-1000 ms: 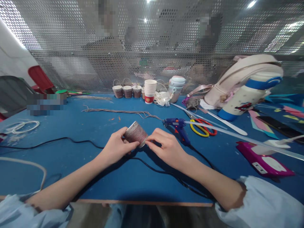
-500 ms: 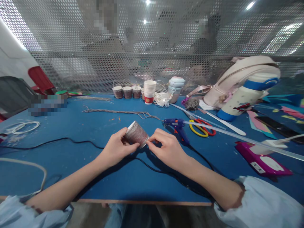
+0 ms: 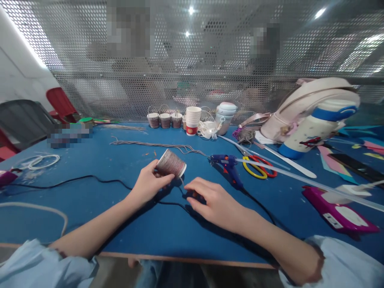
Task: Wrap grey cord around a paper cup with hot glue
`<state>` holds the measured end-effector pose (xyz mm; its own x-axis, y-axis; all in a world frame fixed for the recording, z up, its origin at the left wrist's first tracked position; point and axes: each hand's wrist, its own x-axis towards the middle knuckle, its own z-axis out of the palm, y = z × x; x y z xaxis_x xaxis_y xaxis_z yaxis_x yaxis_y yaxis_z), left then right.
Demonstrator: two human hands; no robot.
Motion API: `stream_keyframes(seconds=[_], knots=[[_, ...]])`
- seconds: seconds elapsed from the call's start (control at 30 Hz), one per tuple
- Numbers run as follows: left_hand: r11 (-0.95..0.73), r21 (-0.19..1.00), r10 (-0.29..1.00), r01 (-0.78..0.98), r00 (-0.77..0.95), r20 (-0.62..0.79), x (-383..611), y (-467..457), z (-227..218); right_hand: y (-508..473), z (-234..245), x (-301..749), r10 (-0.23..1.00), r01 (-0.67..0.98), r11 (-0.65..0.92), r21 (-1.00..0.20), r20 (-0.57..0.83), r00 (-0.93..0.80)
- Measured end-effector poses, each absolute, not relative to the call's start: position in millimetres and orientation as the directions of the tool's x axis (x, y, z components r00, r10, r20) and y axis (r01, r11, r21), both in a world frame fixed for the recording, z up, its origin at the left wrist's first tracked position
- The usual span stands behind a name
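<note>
A paper cup wrapped in grey-brown cord [image 3: 171, 164] is held tilted above the blue table. My left hand [image 3: 151, 180] grips it, thumb below and fingers around the far side. From the cup's right end, a short tail of cord [image 3: 182, 182] hangs down. Just right of that tail is my right hand [image 3: 210, 200], its thumb and forefinger apart, with nothing clearly seen between them. A blue glue gun [image 3: 226, 164] lies on its side beyond my right hand, a long clear glue stick [image 3: 285, 174] running out of its back.
Scissors [image 3: 255, 168] lie by the glue gun. Small cord-wrapped cups [image 3: 165, 121] and stacked paper cups [image 3: 192, 120] stand at the back. Loose cords [image 3: 150, 144] stretch across the table. A bottle [image 3: 312, 130], bag [image 3: 300, 108] and magenta power strip [image 3: 337, 210] are rightward; a black cable [image 3: 90, 177] crosses in front.
My right hand has come away from the cup's end and moved slightly down, its fingertips parting. The cup has turned a little in my left hand. The whole view has shifted slightly.
</note>
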<state>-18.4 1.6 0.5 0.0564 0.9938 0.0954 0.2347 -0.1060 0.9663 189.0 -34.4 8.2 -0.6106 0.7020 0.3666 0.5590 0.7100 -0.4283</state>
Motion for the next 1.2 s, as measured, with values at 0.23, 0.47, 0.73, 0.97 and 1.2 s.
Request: stream_keyframes(seconds=[0.23,0.47,0.73,0.97,1.2], knots=[[-0.059,0.994,0.998,0.091,0.014,0.058,-20,7,0,-70,16,231,0.660,0.619,0.751,-0.230,0.270,-0.701],[-0.040,0.999,0.999,0.003,0.016,0.040,-16,12,-1,-59,44,311,0.901,0.817,0.374,-0.438,-0.037,-0.432],[-0.055,0.997,0.998,0.045,0.036,0.054,-17,9,0,20,16,297,0.983,0.766,0.133,-0.629,-0.013,-0.182],[-0.047,0.996,0.998,0.079,0.034,0.045,-19,13,-1,20,7,282,1.000,0.761,0.029,-0.648,0.028,-0.014],[-0.030,0.987,0.999,0.159,0.043,0.024,-15,14,-5,-11,31,266,0.989,0.571,0.108,-0.814,0.028,-0.147]])
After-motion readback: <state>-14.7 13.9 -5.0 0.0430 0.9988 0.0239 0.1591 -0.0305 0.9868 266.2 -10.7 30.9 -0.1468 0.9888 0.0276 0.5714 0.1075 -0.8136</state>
